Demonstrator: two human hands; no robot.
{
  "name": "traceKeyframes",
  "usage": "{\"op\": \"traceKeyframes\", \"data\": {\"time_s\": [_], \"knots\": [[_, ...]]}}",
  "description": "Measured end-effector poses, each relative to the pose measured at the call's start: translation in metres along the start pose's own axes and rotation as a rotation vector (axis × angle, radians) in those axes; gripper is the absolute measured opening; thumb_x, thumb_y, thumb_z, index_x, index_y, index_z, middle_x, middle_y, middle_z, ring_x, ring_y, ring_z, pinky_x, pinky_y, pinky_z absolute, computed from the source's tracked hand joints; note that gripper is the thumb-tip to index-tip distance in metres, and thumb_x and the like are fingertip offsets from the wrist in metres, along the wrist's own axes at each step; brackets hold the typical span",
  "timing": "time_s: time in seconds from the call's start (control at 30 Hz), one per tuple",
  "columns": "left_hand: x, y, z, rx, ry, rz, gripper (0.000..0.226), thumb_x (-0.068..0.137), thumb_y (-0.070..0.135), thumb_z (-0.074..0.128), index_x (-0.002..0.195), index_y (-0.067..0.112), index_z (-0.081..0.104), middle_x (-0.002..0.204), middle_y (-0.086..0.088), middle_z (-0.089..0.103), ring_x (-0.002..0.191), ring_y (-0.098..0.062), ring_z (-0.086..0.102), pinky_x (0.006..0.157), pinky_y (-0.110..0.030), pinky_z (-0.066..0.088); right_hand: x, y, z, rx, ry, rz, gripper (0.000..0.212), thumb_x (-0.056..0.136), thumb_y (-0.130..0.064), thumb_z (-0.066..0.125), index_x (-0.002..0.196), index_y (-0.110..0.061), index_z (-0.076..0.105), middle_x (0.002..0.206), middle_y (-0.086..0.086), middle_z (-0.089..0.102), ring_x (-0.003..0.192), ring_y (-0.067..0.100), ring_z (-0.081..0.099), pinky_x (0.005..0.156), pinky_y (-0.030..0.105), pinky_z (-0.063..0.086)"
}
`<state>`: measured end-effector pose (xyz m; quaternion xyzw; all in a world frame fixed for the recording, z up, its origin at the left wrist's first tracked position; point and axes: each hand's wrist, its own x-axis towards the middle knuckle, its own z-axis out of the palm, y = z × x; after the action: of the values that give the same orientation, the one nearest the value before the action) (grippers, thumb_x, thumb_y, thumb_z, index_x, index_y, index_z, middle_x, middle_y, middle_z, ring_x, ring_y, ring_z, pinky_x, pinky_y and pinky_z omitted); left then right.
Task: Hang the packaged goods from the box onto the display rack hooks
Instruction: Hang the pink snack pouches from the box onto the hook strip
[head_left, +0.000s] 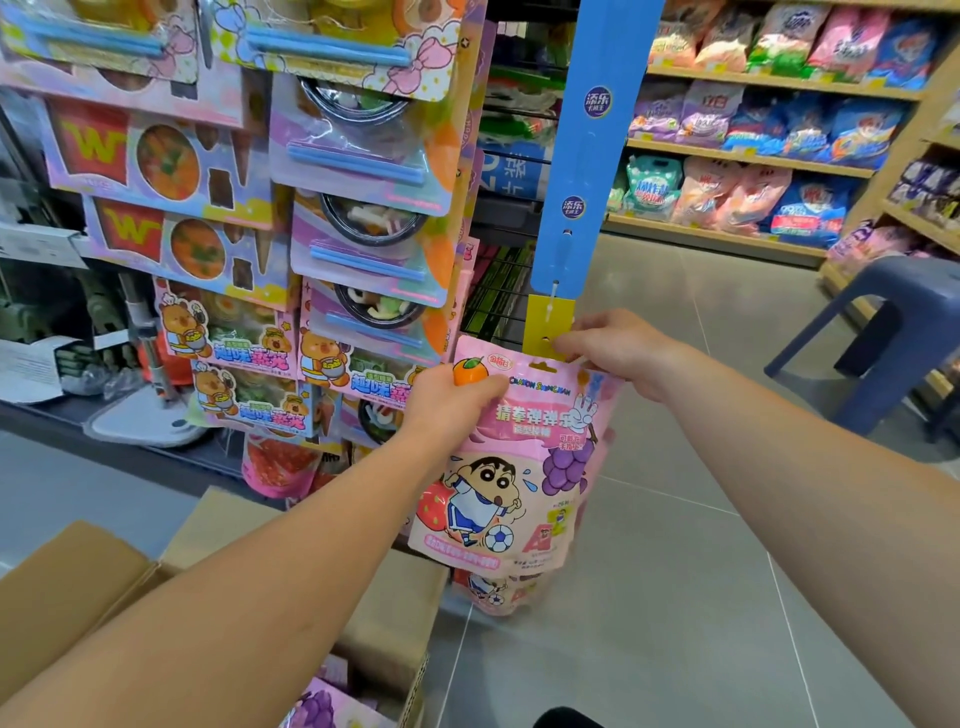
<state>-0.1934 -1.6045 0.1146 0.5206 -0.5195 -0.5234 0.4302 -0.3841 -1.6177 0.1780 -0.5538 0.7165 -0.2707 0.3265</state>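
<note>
A pink candy pouch (519, 467) with a cartoon boy and a football hangs in front of me at the foot of a blue hanging strip (587, 156) with a yellow end (545, 322). My left hand (452, 400) grips the pouch's upper left corner. My right hand (618, 348) pinches its top right edge beside the yellow end. Another pink pouch (493, 592) of the same kind shows just below it. The open cardboard box (218, 530) sits low at the left, with more pink pouches (322, 706) inside.
A display rack (260, 208) full of hung toy and candy cards fills the left. Snack shelves (753, 156) run along the back right. A grey plastic stool (883, 332) stands on the tiled floor at the right.
</note>
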Motion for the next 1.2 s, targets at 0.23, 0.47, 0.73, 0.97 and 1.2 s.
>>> {"op": "traceKeyframes", "data": {"time_s": [0.23, 0.47, 0.73, 0.97, 1.2], "knots": [[0.004, 0.006, 0.013, -0.045, 0.05, 0.018, 0.033, 0.08, 0.022, 0.072, 0.054, 0.022, 0.052, 0.065, -0.004, 0.062, 0.069, -0.028, 0.067, 0.067, -0.036, 0.053, -0.013, 0.017, -0.008, 0.01, 0.08, -0.01, 0.025, 0.081, -0.034, 0.069, 0.084, -0.009, 0.07, 0.086, 0.005, 0.064, 0.081, 0.022, 0.06, 0.074, 0.033, 0.051], [0.013, 0.016, 0.025, 0.029, 0.267, 0.025, 0.037, 0.08, 0.034, 0.071, 0.055, 0.019, 0.048, 0.058, -0.001, 0.054, 0.061, -0.025, 0.052, 0.062, -0.036, 0.046, -0.006, 0.003, -0.003, -0.069, 0.277, -0.099, 0.022, 0.082, -0.026, 0.069, 0.063, -0.018, 0.062, 0.068, -0.002, 0.061, 0.075, 0.017, 0.06, 0.058, 0.026, 0.043], [0.02, 0.006, 0.036, 0.174, 0.329, 0.006, 0.04, 0.081, 0.033, 0.07, 0.054, 0.017, 0.045, 0.055, -0.001, 0.05, 0.055, -0.022, 0.048, 0.06, -0.033, 0.044, 0.002, 0.017, 0.008, -0.143, 0.298, -0.049, 0.027, 0.086, -0.032, 0.068, 0.063, -0.02, 0.058, 0.073, 0.0, 0.064, 0.083, 0.022, 0.064, 0.063, 0.029, 0.044], [0.02, -0.01, 0.031, 0.25, 0.297, -0.033, 0.038, 0.08, 0.039, 0.069, 0.056, 0.017, 0.049, 0.063, -0.009, 0.059, 0.064, -0.028, 0.06, 0.064, -0.034, 0.05, 0.002, 0.033, 0.022, -0.139, 0.259, -0.011, 0.025, 0.089, -0.032, 0.066, 0.071, -0.015, 0.064, 0.081, 0.004, 0.068, 0.085, 0.023, 0.064, 0.062, 0.028, 0.045], [0.018, -0.024, 0.031, 0.3, 0.226, -0.089, 0.034, 0.084, 0.044, 0.068, 0.07, 0.015, 0.056, 0.073, -0.005, 0.06, 0.075, -0.026, 0.06, 0.07, -0.033, 0.05, 0.003, 0.051, 0.034, -0.185, 0.267, 0.001, 0.028, 0.088, -0.033, 0.065, 0.088, -0.005, 0.071, 0.089, 0.012, 0.072, 0.085, 0.028, 0.066, 0.067, 0.034, 0.051]]}}
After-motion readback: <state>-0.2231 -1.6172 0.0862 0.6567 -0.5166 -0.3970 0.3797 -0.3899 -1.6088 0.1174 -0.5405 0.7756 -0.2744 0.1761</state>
